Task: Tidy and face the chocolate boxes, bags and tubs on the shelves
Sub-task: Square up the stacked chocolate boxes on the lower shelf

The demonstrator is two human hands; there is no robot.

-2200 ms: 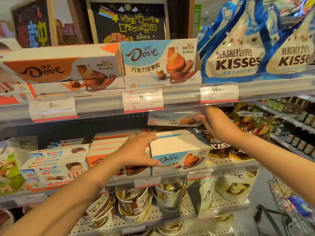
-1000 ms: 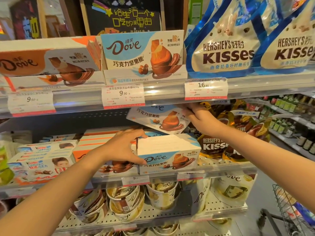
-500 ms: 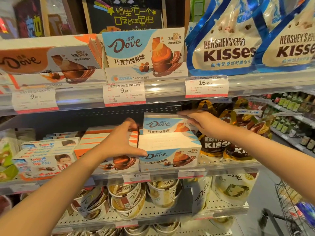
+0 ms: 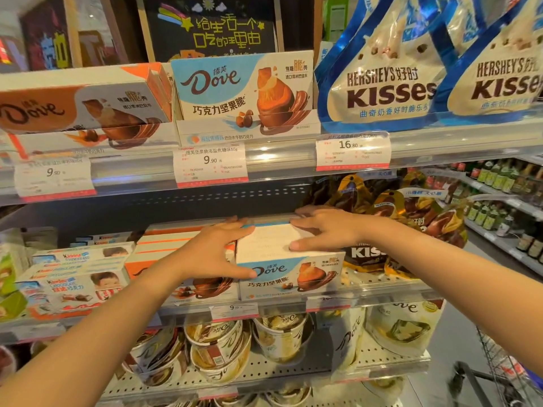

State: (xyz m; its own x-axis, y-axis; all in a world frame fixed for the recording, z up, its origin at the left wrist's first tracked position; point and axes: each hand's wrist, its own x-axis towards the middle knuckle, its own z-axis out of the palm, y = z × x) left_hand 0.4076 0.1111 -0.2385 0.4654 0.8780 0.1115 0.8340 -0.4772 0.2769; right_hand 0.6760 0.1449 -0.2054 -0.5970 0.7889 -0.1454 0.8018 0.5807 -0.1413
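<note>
Cardboard Kinder boxes (image 4: 70, 277) sit at nine o'clock on the middle shelf (image 4: 382, 292), stacked with their printed fronts outward. Next along, the orange Dove boxes (image 4: 176, 251) lie flat in a stack, fronts toward the aisle, probably so shoppers can read them.

The left hand (image 4: 211, 254) spreads over the seam between that orange stack and the blue Dove box (image 4: 289, 268) at the centre, fingers straight across the lid and thumb along the front left corner; it looks like a brace to keep the box from sliding sideways. The right hand (image 4: 326, 230) lies on the top of the same box toward its one o'clock corner, fingers extended and flat, thumb on the lid. Neither hand curls round anything; both press. The box sits square at the shelf lip above its price tag (image 4: 233, 311), face forward, so this reads as a final squaring-up.

At three o'clock, brown Hershey's Kisses bags (image 4: 393, 230) crowd close beside the box. Dove tubs (image 4: 220, 348) stand below at six o'clock.
</note>
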